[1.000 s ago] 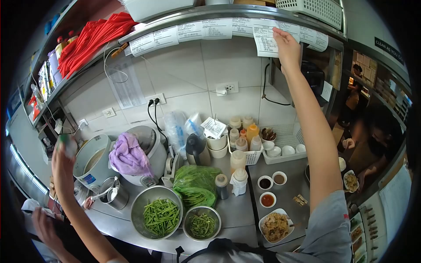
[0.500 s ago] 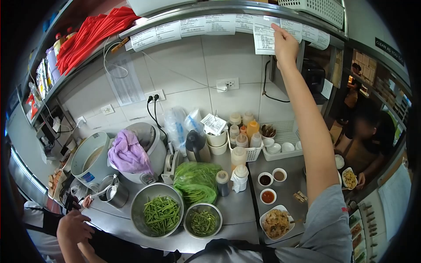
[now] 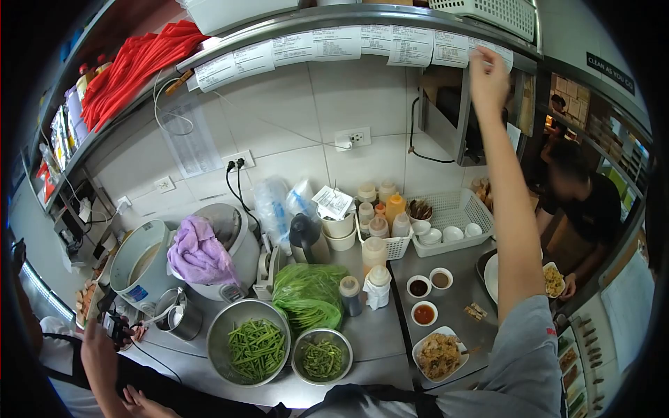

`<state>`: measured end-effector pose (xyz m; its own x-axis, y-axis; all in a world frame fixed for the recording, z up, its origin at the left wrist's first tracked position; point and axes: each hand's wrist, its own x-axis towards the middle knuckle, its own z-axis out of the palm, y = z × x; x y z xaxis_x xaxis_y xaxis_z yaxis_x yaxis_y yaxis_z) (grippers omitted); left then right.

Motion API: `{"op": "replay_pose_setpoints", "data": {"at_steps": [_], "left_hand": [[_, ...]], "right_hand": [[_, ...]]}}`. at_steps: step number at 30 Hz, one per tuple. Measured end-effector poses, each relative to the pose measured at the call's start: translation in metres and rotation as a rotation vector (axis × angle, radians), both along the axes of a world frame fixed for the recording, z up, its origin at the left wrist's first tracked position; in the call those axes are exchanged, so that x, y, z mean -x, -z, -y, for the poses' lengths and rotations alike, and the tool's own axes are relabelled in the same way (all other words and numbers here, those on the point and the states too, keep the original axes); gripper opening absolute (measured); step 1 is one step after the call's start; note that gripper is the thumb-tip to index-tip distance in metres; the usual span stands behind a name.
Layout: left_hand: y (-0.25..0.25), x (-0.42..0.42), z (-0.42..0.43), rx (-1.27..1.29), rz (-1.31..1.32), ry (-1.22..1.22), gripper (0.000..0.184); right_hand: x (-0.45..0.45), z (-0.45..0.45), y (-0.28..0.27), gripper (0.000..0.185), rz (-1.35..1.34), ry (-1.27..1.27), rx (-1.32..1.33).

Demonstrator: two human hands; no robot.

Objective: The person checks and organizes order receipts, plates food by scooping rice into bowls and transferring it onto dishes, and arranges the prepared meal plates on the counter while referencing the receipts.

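My right hand (image 3: 490,78) is raised to the steel ticket rail (image 3: 279,31). Its fingers are loosely bent and apart, in front of the rightmost paper order slip (image 3: 503,58); whether they touch it I cannot tell. An order slip (image 3: 450,50) hangs just left of the hand, and another order slip (image 3: 410,47) hangs beyond that. My left hand is out of view. Below my right arm are a bowl of fried rice (image 3: 439,354) and small sauce cups (image 3: 424,313). Green beans lie in a large steel bowl (image 3: 216,327) and a smaller steel bowl (image 3: 298,352).
Another person's hands (image 3: 101,352) are at lower left, near a small black device (image 3: 115,327). A person (image 3: 582,202) on the right holds a food plate (image 3: 555,280). Squeeze bottles (image 3: 377,279), a green plastic bag (image 3: 310,289) and a purple cloth (image 3: 202,251) stand or lie along the counter.
My right hand has let go of the order slip, which now hangs in the rail, and has moved right. The other person's hands at lower left have moved apart.
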<state>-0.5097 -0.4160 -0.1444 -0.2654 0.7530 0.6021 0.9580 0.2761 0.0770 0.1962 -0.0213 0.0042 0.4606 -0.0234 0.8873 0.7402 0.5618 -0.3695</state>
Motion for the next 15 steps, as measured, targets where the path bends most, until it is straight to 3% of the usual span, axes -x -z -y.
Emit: {"op": "replay_pose_setpoints", "data": {"at_steps": [1, 3, 4, 8, 11, 15], "left_hand": [[0.007, -0.001, 0.0, -0.253, 0.154, -0.024, 0.025], [0.038, -0.014, -0.006, -0.736, 0.313, -0.055, 0.03], [0.056, -0.028, -0.008, -0.946, 0.315, -0.077, 0.032], [0.084, -0.044, -0.027, -1.027, 0.327, -0.037, 0.033], [0.093, -0.052, -0.042, -1.081, 0.335, -0.005, 0.035], [0.099, -0.056, -0.056, -1.163, 0.348, 0.021, 0.038]], "right_hand": [[-0.023, -0.004, 0.0, 0.025, -0.077, 0.067, -0.019], [-0.098, -0.046, -0.007, 0.03, -0.34, -0.361, -0.011], [-0.116, -0.048, -0.009, 0.033, -0.333, -0.366, 0.052], [-0.129, -0.027, -0.013, 0.035, -0.367, -0.617, 0.315], [-0.145, -0.032, -0.008, 0.034, -0.254, -0.801, 0.311], [-0.156, -0.024, 0.001, 0.032, -0.261, -0.858, 0.266]]}}
